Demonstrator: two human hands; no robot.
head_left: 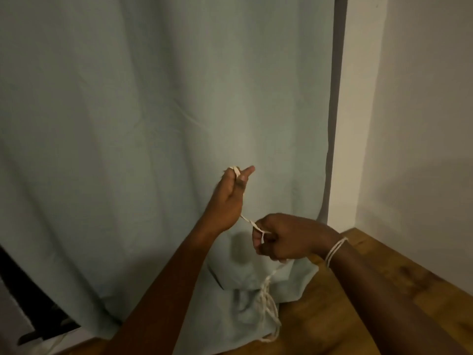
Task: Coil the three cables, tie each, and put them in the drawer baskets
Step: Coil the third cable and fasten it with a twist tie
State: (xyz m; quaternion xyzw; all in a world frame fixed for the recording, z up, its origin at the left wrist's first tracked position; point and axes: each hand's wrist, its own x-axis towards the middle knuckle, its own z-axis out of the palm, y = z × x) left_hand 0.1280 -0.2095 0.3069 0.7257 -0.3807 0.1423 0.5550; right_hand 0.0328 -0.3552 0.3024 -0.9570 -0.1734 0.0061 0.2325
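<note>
Coiling stage: left hand pinches the white cable at its fingertips, right hand fisted around it; next wrap needs steady tension

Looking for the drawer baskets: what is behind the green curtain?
Cannot tell: the green curtain covers whatever is behind it. Only a dark gap shows at its lower left edge.

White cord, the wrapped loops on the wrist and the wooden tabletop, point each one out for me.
white cord [247, 220]: head view, on the taut stretch between the two hands.
wrist loops [335, 250]: head view, on the strands wound round the right wrist.
wooden tabletop [399, 280]: head view, on bare wood right of the forearm.
</note>
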